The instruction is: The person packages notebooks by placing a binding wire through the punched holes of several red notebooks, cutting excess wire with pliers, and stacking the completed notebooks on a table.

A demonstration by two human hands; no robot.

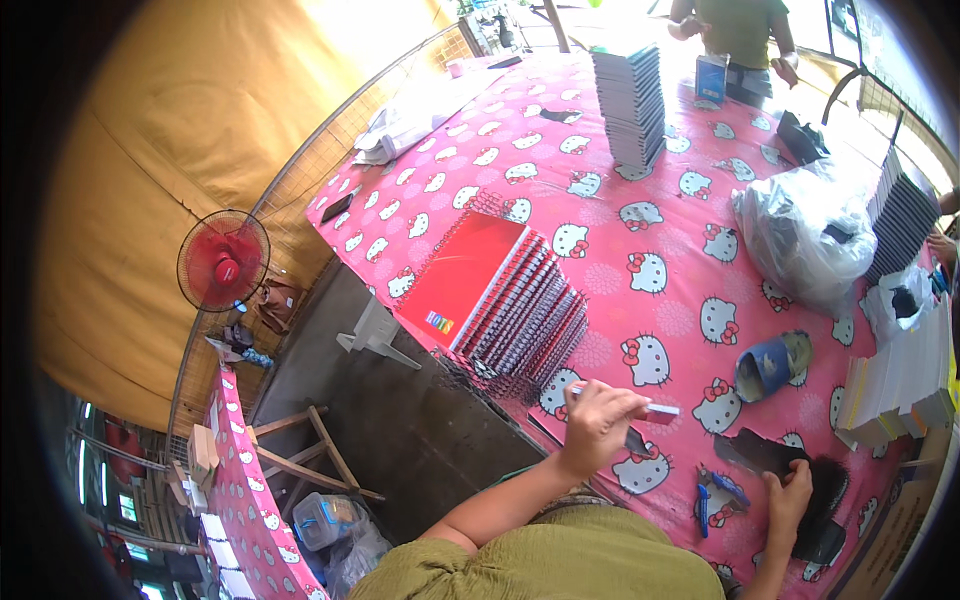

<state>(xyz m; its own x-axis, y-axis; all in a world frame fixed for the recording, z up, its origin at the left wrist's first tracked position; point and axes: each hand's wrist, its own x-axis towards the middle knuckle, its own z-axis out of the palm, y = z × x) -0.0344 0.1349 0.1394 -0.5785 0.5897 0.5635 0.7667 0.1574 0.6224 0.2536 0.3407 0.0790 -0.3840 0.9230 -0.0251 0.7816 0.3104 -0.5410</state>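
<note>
My left hand [598, 425] is closed around a slim white-and-red bar-like piece [662, 412], held above the table's near edge. My right hand [790, 497], fingers bent together, is at a pile of black bristly pieces [826, 490]; what it pinches is too small to tell. A flat black piece [748, 450] lies just beyond those fingers. Blue-handled pliers [703, 508] rest between my hands. Beyond my left hand stands a stack of red spiral notebooks [470, 270], with loose dark wire coils [500, 385] at its near side.
Pink patterned cloth [690, 270] covers the table. A blue slipper-like object [765, 367], plastic bag [808, 235] and book stacks [905, 375] stand right. A tall notebook stack [630, 105] stands farther off, near another person [740, 35]. A red fan [224, 262] is left.
</note>
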